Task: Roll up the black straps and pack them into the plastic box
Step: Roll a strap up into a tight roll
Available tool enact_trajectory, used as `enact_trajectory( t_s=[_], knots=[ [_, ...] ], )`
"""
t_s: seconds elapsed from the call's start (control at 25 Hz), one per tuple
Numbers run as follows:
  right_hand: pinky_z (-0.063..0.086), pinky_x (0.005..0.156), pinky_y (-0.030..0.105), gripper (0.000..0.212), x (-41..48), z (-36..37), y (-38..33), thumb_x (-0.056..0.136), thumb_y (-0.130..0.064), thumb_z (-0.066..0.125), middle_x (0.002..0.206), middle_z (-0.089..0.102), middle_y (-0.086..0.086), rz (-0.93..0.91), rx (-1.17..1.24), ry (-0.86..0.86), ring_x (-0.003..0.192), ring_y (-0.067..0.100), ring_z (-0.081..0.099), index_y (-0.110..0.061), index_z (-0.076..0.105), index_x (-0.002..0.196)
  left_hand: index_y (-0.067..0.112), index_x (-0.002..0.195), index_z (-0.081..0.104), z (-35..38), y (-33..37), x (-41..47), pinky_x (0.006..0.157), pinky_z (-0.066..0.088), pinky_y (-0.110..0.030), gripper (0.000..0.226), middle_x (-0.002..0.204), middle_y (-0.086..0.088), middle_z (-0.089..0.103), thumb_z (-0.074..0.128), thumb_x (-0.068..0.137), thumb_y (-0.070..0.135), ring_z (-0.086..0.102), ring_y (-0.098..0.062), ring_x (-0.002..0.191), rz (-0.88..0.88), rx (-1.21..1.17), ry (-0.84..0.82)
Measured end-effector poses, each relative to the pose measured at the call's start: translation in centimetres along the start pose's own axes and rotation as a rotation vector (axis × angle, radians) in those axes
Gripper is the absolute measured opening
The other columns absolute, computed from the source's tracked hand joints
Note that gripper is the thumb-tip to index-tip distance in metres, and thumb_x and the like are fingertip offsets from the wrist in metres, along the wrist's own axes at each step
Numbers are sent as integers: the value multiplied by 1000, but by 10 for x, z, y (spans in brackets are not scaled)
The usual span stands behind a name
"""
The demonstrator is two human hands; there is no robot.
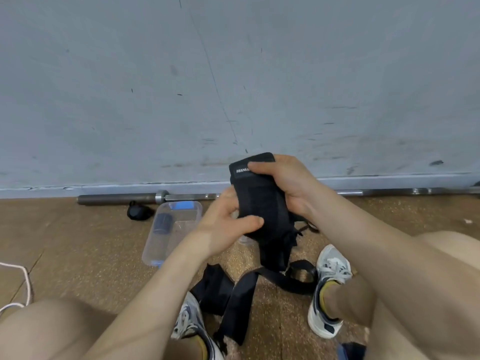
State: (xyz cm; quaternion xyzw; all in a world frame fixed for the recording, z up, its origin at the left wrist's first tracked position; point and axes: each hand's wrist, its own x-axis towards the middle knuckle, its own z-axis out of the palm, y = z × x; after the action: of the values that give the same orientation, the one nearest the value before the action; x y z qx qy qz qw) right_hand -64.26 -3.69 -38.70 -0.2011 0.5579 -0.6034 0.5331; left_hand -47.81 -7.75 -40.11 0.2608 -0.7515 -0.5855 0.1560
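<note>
Bare knees (54, 331) | left hand (228, 226) and right hand (284, 183) grip padded black strap (262, 203) | clear plastic box (153, 246) holds rolled strap (162, 223)

Label on the black strap (262, 203) reads "MANIA", then the thumb of my view's right hand (283, 183) covers the rest. Fingers of left hand (228, 224) go behind the strap, can't see them. Plastic box (179, 206): near-right corner hidden by left wrist. Dark roll (162, 223) inside is blurry thru the clear wall, can't ID it for sure. Small black obj (139, 211) beside box is too small to tell. Barbell (117, 199): mid section behind both hands, right end cut by frame edge. White cord (24, 279) runs off left edge. Blue/dark item (350, 352) clipped at bottom, unknown. Left shoe (189, 323) partly behind forearm + floor straps (226, 294).
</note>
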Motion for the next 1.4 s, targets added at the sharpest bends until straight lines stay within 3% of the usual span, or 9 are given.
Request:
enact_trajectory(
  t_s=[0.12,0.24,0.4,0.6,0.76,0.88,1.12,1.24,1.4],
  knots=[
    [58,78,32,28,-12,5,-4,83,11,65,90,75,5,-193,-220,-111,83,19,71,-12,72,99,3,114,70,-9,-7,-1,96,49,-42,58,117,-20,68,66,80,50,66,-30,109,-216,-653,111],
    [54,77,28,31,-31,4,-15,77,18,63,80,72,3,-283,-459,-305,78,14,67,-10,72,89,10,105,76,-19,-7,9,84,55,-39,66,109,-16,73,37,95,63,72,-26,97,-390,-795,201],
    [50,70,31,16,-37,0,-12,77,8,69,76,67,1,-66,-911,-590,72,14,64,-6,65,84,9,128,60,-42,17,28,85,57,-39,65,128,-19,64,41,94,60,69,-29,105,-168,-1089,243],
    [52,100,43,14,-21,7,13,92,-14,69,104,76,4,-32,-751,-421,101,22,71,-12,71,106,14,102,66,-54,33,43,50,47,-17,22,77,0,70,47,98,4,56,-5,50,-98,-694,311],
    [56,90,37,17,-14,0,3,90,-16,70,98,78,2,-39,-619,-238,93,20,73,-18,72,106,15,103,69,-41,-2,31,74,55,-28,15,97,-5,72,55,98,17,67,-18,90,-228,-431,323],
    [55,73,25,13,-17,1,-3,91,-18,69,93,78,3,-113,-385,-153,84,16,74,-15,73,103,12,129,61,-14,-34,16,103,47,-52,53,131,-16,62,56,93,50,55,-35,126,-384,-574,48],
    [56,67,26,11,-5,3,1,94,-7,63,90,74,2,-259,-132,180,77,14,71,-14,68,100,13,135,56,2,-47,4,101,48,-41,60,127,-14,66,42,94,54,59,-30,122,-331,-717,-62],
    [59,69,32,27,-7,3,2,95,-25,62,107,74,10,-8,-31,39,88,22,72,-10,64,118,9,118,65,1,-42,9,90,54,-34,26,116,-12,71,50,101,20,66,-28,111,-220,-594,191],
    [56,91,44,51,-9,1,18,83,-35,69,117,72,8,176,-211,-278,106,28,70,-26,57,131,10,118,62,-13,-33,17,89,57,-38,23,115,-13,71,46,102,12,69,-26,106,-147,-732,349]
  ],
)
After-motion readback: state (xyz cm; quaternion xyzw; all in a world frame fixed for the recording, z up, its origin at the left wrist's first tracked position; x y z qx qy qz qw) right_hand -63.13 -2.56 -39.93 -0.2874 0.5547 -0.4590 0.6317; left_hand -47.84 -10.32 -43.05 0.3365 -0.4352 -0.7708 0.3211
